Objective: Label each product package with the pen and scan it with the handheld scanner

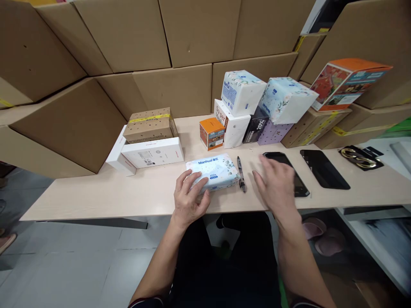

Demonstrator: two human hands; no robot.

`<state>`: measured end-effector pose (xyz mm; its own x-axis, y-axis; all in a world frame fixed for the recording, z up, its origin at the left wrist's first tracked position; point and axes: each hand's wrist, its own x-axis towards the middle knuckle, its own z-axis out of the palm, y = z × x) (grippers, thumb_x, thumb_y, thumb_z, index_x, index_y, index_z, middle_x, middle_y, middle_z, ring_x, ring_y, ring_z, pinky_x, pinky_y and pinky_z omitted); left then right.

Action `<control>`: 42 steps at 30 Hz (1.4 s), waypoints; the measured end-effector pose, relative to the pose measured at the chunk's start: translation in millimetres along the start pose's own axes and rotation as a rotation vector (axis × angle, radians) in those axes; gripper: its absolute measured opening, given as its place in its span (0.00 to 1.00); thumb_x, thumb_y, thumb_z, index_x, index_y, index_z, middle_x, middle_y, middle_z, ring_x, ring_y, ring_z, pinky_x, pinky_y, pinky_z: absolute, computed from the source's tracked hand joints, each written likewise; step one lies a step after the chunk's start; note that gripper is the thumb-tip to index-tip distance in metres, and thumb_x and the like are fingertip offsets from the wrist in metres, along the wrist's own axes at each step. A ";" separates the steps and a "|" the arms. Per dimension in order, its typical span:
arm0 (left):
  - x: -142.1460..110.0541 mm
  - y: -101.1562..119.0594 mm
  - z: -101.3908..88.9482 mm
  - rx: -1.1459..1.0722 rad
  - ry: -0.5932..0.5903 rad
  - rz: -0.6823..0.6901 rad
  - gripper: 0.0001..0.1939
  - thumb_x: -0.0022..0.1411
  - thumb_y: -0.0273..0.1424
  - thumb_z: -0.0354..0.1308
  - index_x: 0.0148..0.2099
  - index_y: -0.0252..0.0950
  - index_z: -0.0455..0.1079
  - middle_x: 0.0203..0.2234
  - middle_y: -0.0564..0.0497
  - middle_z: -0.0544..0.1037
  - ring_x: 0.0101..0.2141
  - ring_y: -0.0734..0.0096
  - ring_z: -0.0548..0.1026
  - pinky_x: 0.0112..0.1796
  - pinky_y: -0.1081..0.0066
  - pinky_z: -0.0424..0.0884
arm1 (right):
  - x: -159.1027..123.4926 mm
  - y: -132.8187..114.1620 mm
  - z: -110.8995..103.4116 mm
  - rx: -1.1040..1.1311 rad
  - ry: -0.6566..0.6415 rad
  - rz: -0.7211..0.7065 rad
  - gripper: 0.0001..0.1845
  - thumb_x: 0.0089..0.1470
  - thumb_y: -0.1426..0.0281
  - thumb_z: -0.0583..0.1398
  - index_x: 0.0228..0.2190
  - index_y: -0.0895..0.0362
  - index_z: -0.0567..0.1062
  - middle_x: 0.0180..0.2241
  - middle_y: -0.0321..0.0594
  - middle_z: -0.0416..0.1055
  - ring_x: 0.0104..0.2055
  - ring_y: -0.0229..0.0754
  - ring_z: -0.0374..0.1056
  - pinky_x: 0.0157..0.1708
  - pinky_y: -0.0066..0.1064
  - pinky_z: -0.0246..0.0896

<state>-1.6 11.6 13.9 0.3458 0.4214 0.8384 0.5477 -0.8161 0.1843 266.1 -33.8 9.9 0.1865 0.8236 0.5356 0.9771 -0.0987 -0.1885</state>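
My left hand (192, 194) rests with spread fingers on the near left part of a tissue pack (212, 169), which lies flat near the table's front edge. Just right of the pack lies a dark pen (241, 174). My right hand (276, 185) hovers past the pen, slightly blurred, its thumb and fingers apart and nothing between them. It partly covers a black phone (297, 182) on the table. Farther right are a second dark flat phone-like slab (326, 169) and a dark item with gold rings (361, 158).
Behind the pack stand an orange box (212, 133), a white box (236, 132) and two more tissue packs (242, 92) on top of boxes. White boxes (153, 152) and a taped brown box (149, 125) sit left on the table (105, 194). Large cartons (173, 92) wall the back.
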 end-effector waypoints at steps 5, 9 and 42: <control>0.1 -0.6 1.1 0.003 0.010 0.000 0.20 0.58 0.26 0.61 0.53 0.39 0.71 0.49 0.42 0.76 0.54 0.52 0.72 0.52 0.48 0.74 | -28.8 33.0 -19.0 -0.064 -0.071 0.459 0.57 0.48 0.44 0.64 0.68 0.63 0.54 0.61 0.69 0.58 0.58 0.74 0.57 0.51 0.65 0.57; 0.6 -0.1 1.4 0.011 0.016 0.011 0.20 0.58 0.26 0.61 0.53 0.39 0.71 0.49 0.42 0.76 0.54 0.51 0.72 0.52 0.48 0.74 | -33.0 44.9 -8.8 0.000 -0.150 0.472 0.54 0.50 0.48 0.63 0.67 0.65 0.53 0.56 0.67 0.64 0.57 0.70 0.60 0.54 0.62 0.55; 19.8 88.3 4.1 -1.567 0.224 -1.276 0.27 0.59 0.53 0.54 0.43 0.35 0.77 0.42 0.43 0.83 0.53 0.48 0.77 0.56 0.52 0.71 | -72.5 -114.1 -34.7 0.701 0.235 0.014 0.45 0.51 0.69 0.66 0.66 0.49 0.56 0.61 0.53 0.64 0.63 0.58 0.63 0.58 0.59 0.65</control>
<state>56.7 -50.6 44.7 0.2260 0.9701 -0.0880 -0.6844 0.2224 0.6943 144.7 -101.6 21.1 0.2925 0.6760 0.6763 0.6944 0.3361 -0.6363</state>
